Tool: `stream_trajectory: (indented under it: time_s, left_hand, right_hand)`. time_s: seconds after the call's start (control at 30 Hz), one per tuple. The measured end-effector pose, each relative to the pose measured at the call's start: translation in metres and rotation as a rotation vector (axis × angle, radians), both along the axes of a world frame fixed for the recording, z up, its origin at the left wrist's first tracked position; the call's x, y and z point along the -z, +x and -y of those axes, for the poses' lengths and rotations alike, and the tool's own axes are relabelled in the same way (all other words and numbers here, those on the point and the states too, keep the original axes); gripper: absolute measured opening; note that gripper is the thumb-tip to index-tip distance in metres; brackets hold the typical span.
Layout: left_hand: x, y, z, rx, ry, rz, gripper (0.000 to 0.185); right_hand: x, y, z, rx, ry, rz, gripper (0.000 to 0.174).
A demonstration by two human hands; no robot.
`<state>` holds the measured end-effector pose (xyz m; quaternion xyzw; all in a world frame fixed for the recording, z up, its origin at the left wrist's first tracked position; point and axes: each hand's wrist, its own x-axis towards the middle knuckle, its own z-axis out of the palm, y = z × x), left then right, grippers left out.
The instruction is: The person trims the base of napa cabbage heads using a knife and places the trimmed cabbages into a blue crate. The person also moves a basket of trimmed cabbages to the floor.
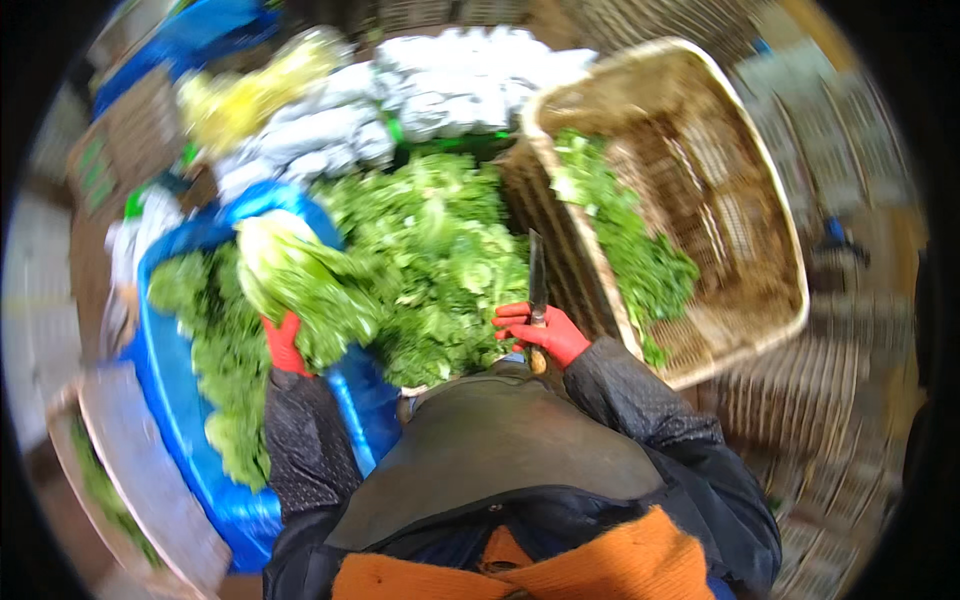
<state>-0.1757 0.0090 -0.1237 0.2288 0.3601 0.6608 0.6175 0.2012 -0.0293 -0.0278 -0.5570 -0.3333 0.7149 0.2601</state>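
A head of leafy green lettuce [300, 274] is gripped from below by my left hand [286, 343] in a red glove. Its pale base points up and away from me, and it is over a bin lined with blue plastic [161, 352]. My right hand [559, 335], also red-gloved, holds a knife [538, 281] by its wooden handle. The blade points away from me, and several fingers are spread off the handle. Between my hands lies a large heap of loose green leaves [442, 247]. More green heads [232, 375] fill the blue-lined bin under my left hand.
At my right stands a dirty white plastic crate [720, 262] with leafy greens [630, 240] along its near side. White wrapped bundles [457, 82] and a yellow plastic bag [255, 94] lie beyond the heap. Stacked crates [780, 397] stand at far right; a pale box [142, 465] sits at lower left.
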Motion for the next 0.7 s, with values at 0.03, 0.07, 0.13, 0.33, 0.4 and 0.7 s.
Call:
stream_trajectory:
  time_s: [0.03,0.07,0.13,0.33,0.4,0.7]
  left_hand:
    - [0.034,0.007,-0.009,0.152,-0.229,-0.035,0.068]
    - [0.038,0.047,-0.017,0.264,-0.242,0.227,0.069]
    - [0.024,0.120,-0.028,0.377,-0.162,0.250,0.043]
    - [0.028,0.221,-0.051,0.795,-0.378,0.193,0.059]
    - [0.032,0.238,-0.048,0.811,-0.444,0.152,0.060]
    - [-0.067,0.297,-0.058,1.004,0.168,-0.676,0.105]
  right_hand:
    - [0.001,0.013,0.004,0.042,0.034,0.034,0.041]
    - [0.003,0.033,0.008,0.145,0.076,0.050,0.037]
    - [0.008,0.083,0.016,0.165,0.406,0.455,0.041]
    - [0.066,0.356,0.008,0.326,0.658,1.360,0.060]
    - [0.133,0.431,0.017,0.398,0.352,1.198,0.067]
    - [0.053,0.334,-0.059,0.620,0.836,1.151,0.042]
